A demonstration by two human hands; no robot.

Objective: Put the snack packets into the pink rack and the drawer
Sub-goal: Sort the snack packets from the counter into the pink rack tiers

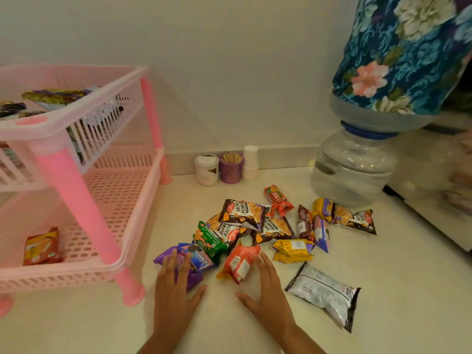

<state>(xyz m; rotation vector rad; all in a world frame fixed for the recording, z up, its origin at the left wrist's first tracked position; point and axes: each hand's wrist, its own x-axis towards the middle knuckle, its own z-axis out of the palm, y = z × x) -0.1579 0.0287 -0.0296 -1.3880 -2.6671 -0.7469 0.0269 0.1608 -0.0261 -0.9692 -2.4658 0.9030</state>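
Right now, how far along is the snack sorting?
Early. A few packets lie in the pink rack's top tier and one red packet sits on the bottom tier. Both hands, left hand and right hand, reach open toward the pile on the counter. No drawer in view.

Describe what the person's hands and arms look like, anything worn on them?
Both are bare: the left hand and right hand show no gloves, and no rings, watch or bracelet can be seen. The forearms are uncovered to the bottom edge of the picture, with no sleeve in view. Fingernails look short and unpainted.
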